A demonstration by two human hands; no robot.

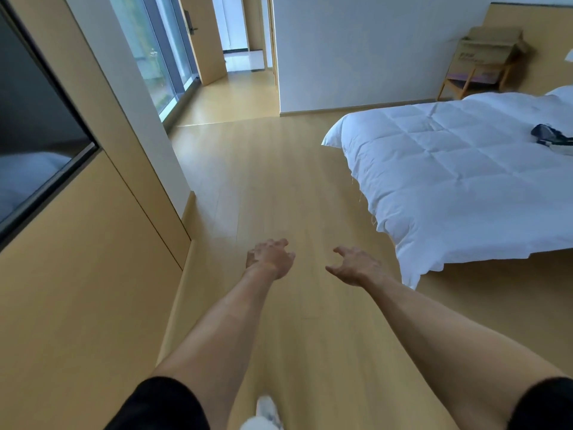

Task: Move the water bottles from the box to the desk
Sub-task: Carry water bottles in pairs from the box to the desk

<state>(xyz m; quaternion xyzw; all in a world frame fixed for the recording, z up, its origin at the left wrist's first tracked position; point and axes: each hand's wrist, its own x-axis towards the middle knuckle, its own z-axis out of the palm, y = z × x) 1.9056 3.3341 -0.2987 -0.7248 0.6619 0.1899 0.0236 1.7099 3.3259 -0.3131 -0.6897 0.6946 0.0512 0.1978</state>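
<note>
Wooden flooring is filling the middle of the frame as a person is reaching two bare arms forward over it, both hands empty. At lower centre the left hand is hanging with its fingers loosely curled, and the right hand just beside it is hanging spread, thumb and fingers apart, gripping nothing. Black short sleeves are showing at the bottom corners, and one white shoe is showing at the bottom edge.

One cardboard box, open-topped with its flaps up and some print on its front, is sitting on one wooden chair at the upper right of the frame, against the far wall and well apart from the hands. No water bottles can be made out from this angle; the box's inside is hidden.

One bed with a white quilted duvet is lying at right, between the hands and the chair, with a dark bundle resting on it at the right edge. One dark screen is hanging on the panelled wall at left. Glass panels and one open doorway are showing at the upper left and top centre.
</note>
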